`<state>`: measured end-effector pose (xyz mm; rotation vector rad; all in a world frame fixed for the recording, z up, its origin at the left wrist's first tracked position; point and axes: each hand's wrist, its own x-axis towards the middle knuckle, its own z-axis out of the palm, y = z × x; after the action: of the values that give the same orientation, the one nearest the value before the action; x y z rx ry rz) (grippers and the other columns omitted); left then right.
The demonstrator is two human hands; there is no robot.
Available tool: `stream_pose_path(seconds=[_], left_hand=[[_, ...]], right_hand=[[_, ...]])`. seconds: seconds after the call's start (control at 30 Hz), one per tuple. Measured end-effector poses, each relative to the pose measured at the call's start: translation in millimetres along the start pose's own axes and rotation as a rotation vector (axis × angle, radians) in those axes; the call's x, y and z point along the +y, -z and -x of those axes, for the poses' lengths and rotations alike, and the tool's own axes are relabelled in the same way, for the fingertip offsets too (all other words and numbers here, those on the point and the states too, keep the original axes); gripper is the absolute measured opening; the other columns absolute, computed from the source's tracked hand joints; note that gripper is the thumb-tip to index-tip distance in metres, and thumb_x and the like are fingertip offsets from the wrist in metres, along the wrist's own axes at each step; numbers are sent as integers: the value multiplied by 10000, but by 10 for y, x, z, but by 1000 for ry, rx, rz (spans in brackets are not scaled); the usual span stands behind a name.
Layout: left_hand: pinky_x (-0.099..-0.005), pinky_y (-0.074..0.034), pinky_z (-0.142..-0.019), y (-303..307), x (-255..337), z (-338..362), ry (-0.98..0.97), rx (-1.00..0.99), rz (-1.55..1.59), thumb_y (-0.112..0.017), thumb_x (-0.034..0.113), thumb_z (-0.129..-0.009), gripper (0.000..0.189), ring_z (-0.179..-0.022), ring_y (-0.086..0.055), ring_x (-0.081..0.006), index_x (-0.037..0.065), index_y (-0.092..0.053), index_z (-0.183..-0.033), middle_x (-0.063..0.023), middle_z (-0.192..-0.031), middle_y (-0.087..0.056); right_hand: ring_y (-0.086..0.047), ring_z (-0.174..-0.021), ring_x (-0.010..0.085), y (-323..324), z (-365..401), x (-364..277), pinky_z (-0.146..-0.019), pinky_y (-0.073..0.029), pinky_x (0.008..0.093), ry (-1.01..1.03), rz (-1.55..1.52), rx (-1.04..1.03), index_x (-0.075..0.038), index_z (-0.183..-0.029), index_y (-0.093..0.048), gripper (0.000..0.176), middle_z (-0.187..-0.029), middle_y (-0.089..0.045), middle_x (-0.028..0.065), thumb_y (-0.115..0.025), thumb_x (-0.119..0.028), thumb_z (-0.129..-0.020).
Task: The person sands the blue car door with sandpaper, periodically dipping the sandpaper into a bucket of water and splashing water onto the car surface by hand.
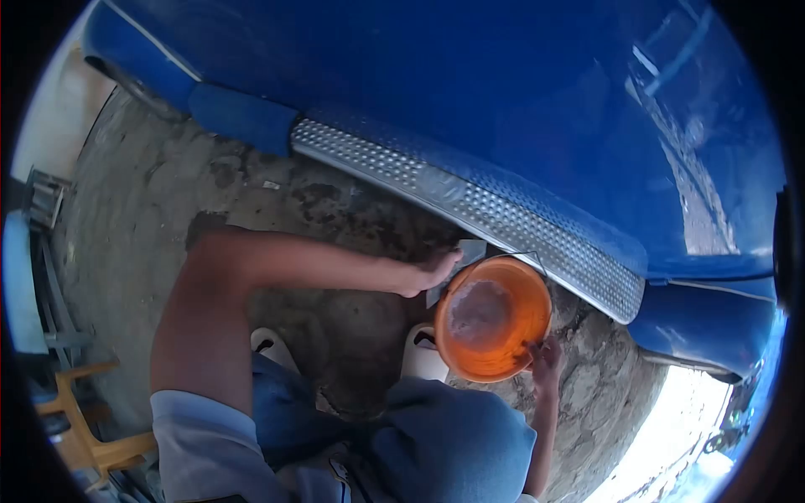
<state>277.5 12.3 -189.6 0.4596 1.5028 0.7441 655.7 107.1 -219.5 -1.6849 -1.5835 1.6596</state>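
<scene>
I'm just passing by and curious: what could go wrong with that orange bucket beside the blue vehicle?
1. The orange bucket holds cloudy liquid on rough, uneven ground. With the right hand gripping its rim, it might tip and spill.
2. Spilt liquid could soak the white shoe right beside it.
3. The left hand is close to the edge of the metal step, so knuckles may scrape it.

Bucket (503, 359): orange, with pale, cloudy grey-white liquid inside. Vehicle body (470, 92) above the bucket: glossy deep blue. Step plate (503, 222) just above the bucket: silver, with a regular dotted pattern. Ground (151, 193) left of the bucket: grey-brown with dark blotches. Shoes (418, 360) beside the bucket: white. Trousers (453, 444) below the bucket: blue denim.
</scene>
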Motion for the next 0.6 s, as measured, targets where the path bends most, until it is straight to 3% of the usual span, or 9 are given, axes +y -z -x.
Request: stream_pose_path(seconds=[0.1, 0.2, 0.23, 0.4, 0.5, 0.57, 0.6], left_hand=[[-445, -281, -1212, 589, -187, 282, -22, 67, -10, -385, 552, -1053, 765, -1524, -329, -298, -19, -381, -1562, -197, -1633, -373], [-468, -282, -1216, 1098, -153, 717, 25, 211, -42, -419, 547, -1038, 774, -1533, -308, -316, -29, -388, -1555, -202, -1648, -346], [-504, -275, -1223, 1343, -176, 836, -42, 166, -24, -438, 558, -1028, 804, -1544, -272, -347, -30, -350, -1569, -217, -1660, -304], [-549, -277, -1210, 2302, -433, 1173, 5, 400, -75, -410, 478, -1075, 708, -1539, -268, -368, -13, -310, -1575, -218, -1652, -296], [-565, -273, -1206, 2862, -746, 1248, -65, 403, -5, -417, 454, -1077, 686, -1541, -270, -362, 0, -312, -1580, -207, -1660, -296], [-553, -271, -1210, 3067, -902, 1228, -92, 466, 12, -432, 444, -1076, 657, -1543, -269, -353, 17, -352, -1569, -193, -1652, -322], [-542, -313, -1179, 3116, -959, 1220, -49, 555, 13, -438, 394, -1049, 626, -1505, -335, -354, 7, -404, -1541, -201, -1612, -383]], right_hand=[[-745, -834, 224, -572, -115, -205, -619, -625, 315, 215, 80, -53, 29, -1180, -529, 297, -999, -705, 154, -700, -86, -966], [-755, -833, 242, -1256, -160, -662, -618, -630, 329, 232, 64, -217, 35, -1141, -540, 258, -946, -721, 151, -696, -76, -968], [-758, -828, 245, -1483, -171, -782, -621, -638, 338, 212, 69, -286, 37, -1119, -544, 234, -933, -725, 152, -690, -69, -970], [-761, -821, 267, -2572, -197, -1192, -657, -677, 395, 225, 31, -486, 54, -1114, -543, 227, -944, -720, 189, -679, -64, -975], [-761, -831, 282, -3089, -382, -1229, -677, -689, 415, 270, 104, -561, 57, -1130, -529, 245, -954, -711, 200, -676, -65, -977], [-761, -840, 290, -3384, -426, -1290, -682, -690, 417, 312, 166, -594, 56, -1149, -519, 265, -965, -706, 204, -677, -69, -977], [-760, -840, 290, -3509, -395, -1350, -686, -691, 419, 312, 208, -598, 50, -1184, -500, 299, -975, -703, 203, -676, -75, -978]])
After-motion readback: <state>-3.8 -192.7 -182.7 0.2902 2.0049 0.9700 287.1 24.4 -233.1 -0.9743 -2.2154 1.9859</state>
